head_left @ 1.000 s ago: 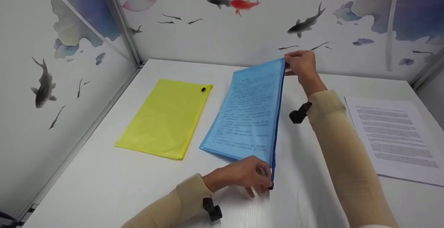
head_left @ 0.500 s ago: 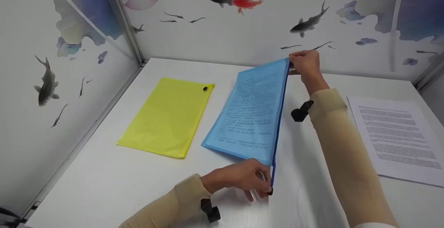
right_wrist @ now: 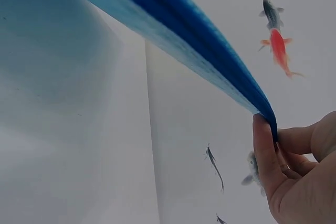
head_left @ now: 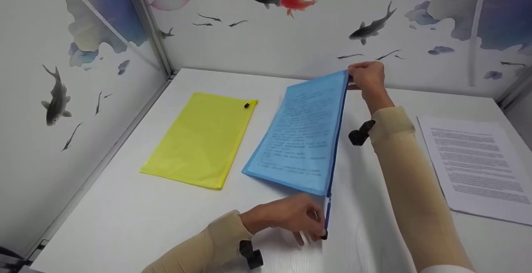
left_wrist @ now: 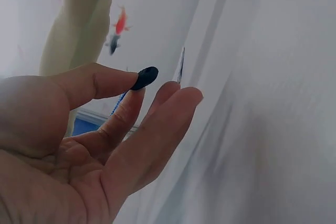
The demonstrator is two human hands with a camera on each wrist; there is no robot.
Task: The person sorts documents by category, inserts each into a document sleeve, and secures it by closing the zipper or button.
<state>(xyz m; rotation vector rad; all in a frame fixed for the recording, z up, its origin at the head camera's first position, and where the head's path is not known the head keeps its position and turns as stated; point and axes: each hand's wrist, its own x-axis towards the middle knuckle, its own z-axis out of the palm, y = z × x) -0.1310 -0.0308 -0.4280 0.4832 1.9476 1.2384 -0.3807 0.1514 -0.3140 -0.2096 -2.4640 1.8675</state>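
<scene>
A translucent blue zipper document folder (head_left: 301, 127) with printed sheets inside is tilted up, its dark-blue zipper edge raised on the right. At the far top corner my right hand (head_left: 368, 77) pinches that edge between thumb and fingers; the right wrist view shows the zipper band (right_wrist: 199, 45) running to the fingertips. My left hand (head_left: 291, 215) is at the near end, where a strip extends past the folder's corner. In the left wrist view, thumb and index finger pinch the black zipper pull (left_wrist: 145, 78), while the other fingers stay extended.
A yellow zipper folder (head_left: 201, 140) with a black pull lies flat on the white table (head_left: 99, 215) to the left. On the right, a stack of printed paper (head_left: 478, 161) lies beyond my right forearm. Walls painted with fish enclose the table's back and sides.
My left hand has moved slightly toward me with the zipper pull. More of the strip shows between the pull and the folder's near corner. The right hand keeps its grip.
</scene>
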